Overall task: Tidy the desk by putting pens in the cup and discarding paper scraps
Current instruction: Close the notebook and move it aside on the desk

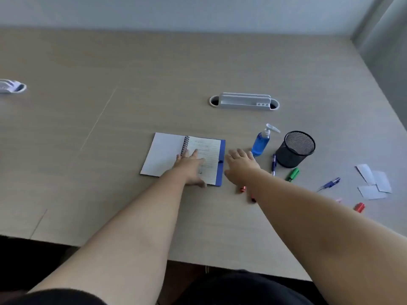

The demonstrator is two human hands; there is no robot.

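Both forearms reach over the table: the left hand lies flat and spread on the notebook, the right hand hovers open, empty. Its arm partly hides an orange pen; other pens lie by the cup, blurred scraps at far right.

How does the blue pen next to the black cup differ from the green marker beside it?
The blue pen is thin and long; the green marker is thicker and shorter. The pen points almost straight toward the far edge of the desk, while the marker lies at a slant. The pen lies left of the cup; the marker lies in front of it. Both lie flat on the desk, outside the cup.
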